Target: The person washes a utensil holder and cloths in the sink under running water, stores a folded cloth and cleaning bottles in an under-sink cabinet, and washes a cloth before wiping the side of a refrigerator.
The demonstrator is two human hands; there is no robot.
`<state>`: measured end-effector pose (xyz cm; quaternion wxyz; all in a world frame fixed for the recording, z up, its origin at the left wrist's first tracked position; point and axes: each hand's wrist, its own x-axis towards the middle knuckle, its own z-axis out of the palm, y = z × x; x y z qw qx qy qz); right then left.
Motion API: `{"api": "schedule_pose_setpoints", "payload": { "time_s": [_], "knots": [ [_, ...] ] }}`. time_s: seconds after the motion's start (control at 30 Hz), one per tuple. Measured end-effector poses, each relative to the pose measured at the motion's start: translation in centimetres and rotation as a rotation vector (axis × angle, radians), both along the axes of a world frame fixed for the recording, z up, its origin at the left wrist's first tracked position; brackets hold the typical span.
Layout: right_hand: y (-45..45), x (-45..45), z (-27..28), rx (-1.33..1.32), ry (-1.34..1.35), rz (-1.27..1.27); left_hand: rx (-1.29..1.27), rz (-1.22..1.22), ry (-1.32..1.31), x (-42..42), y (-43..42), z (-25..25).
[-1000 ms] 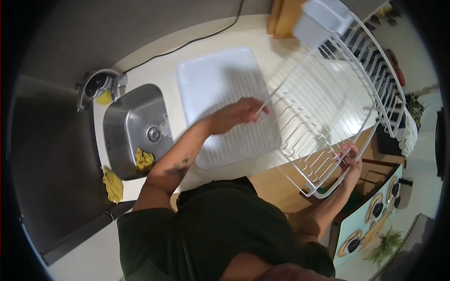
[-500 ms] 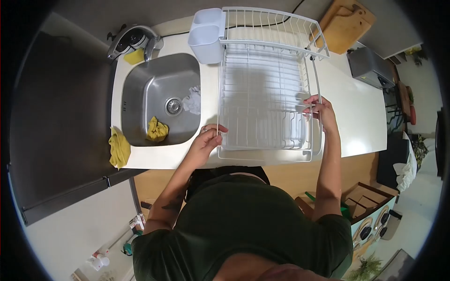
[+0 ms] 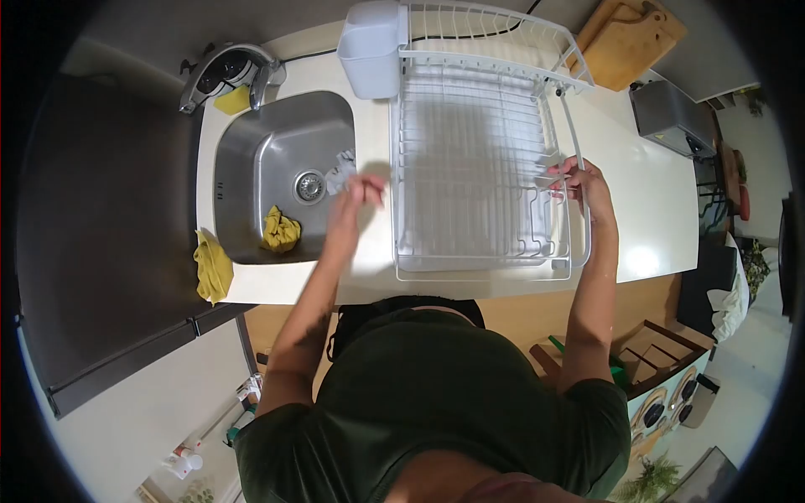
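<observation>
Right hand (image 3: 594,191) grips the dish rack (image 3: 482,168) at three o'clock; left hand (image 3: 362,194), partly open, hovers at nine o'clock near the sink (image 3: 260,176)

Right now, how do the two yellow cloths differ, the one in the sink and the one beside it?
The sink cloth is crumpled into a bunch; the edge cloth is spread longer.
The sink cloth lies inside the basin; the edge cloth hangs over the counter's edge.
Both are yellow.
</observation>
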<state>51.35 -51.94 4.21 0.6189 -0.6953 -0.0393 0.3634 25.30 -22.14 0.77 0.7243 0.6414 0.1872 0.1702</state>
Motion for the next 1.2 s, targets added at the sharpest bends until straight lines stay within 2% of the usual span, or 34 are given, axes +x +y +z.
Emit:
{"api": "schedule_pose_setpoints", "payload": {
  "time_s": [0.13,0.2,0.23,0.3,0.33,0.4,0.53,0.6,0.63,0.7,0.73,0.8,0.83,0.9,0.93,0.97,1.0,1.03,1.07,1.1,1.2],
  "knots": [
    [-1.5,1.0,1.2,0.075,-0.05,-0.059,0.876,0.072,0.263,9.3,6.3,-3.9],
    [-2.2,1.0,2.6,0.065,-0.071,-0.067,1.055,0.072,0.203,14.0,9.0,-6.1],
    [-2.6,1.1,3.2,0.056,-0.095,-0.085,1.052,0.08,0.202,16.0,10.1,-7.0],
    [-3.3,1.4,3.8,0.058,-0.103,-0.07,1.196,-0.184,0.454,19.0,11.4,-7.5],
    [-3.7,1.6,4.0,0.059,-0.105,-0.061,1.194,-0.181,0.453,19.7,11.7,-7.2],
    [-4.2,1.8,3.7,0.08,-0.105,-0.06,1.18,-0.362,0.572,21.3,12.6,-7.2],
    [-4.3,1.9,2.9,0.131,-0.084,-0.085,1.091,-0.371,0.495,23.1,14.9,-10.4],
    [-4.1,1.9,2.4,0.141,-0.09,-0.091,1.384,-0.284,0.345,23.5,15.1,-11.3],
    [-3.8,1.9,2.3,0.14,-0.09,-0.098,1.386,-0.285,0.342,23.8,14.8,-11.2],
    [-3.5,2.0,2.3,0.14,-0.094,-0.106,1.202,-0.104,0.368,24.3,14.0,-11.2],
    [-3.5,2.1,2.3,0.123,-0.099,-0.086,1.201,-0.103,0.367,24.4,14.0,-11.2],
    [-3.4,2.2,2.5,0.101,-0.107,-0.062,1.301,0.104,0.307,24.4,13.8,-11.4],
    [-3.2,2.1,2.6,0.091,-0.1,-0.062,1.298,0.103,0.31,24.5,14.6,-12.7],
    [-2.9,1.9,2.6,0.076,-0.087,-0.06,0.679,0.148,0.032,24.1,16.5,-15.0],
    [-2.7,1.8,2.6,0.103,-0.071,-0.064,0.676,0.15,0.036,23.1,15.5,-12.3],
    [-2.6,1.7,2.5,0.129,-0.054,-0.066,0.741,0.061,0.294,21.4,13.4,-6.7],
    [-2.5,1.7,2.4,0.127,-0.051,-0.062,0.796,-0.031,0.552,20.3,12.3,-3.6],
    [-2.4,1.7,2.3,0.128,-0.049,-0.069,0.794,-0.027,0.556,20.8,13.1,-5.4],
    [-2.4,1.7,2.2,0.129,-0.049,-0.078,0.99,-0.136,0.344,21.7,14.1,-8.0],
    [-2.3,1.6,2.2,0.128,-0.048,-0.075,1.176,-0.245,0.122,21.8,14.0,-8.0],
    [-2.2,1.5,2.2,0.13,-0.063,-0.099,1.3,-0.342,0.24,20.9,14.1,-7.8]
  ]
}}
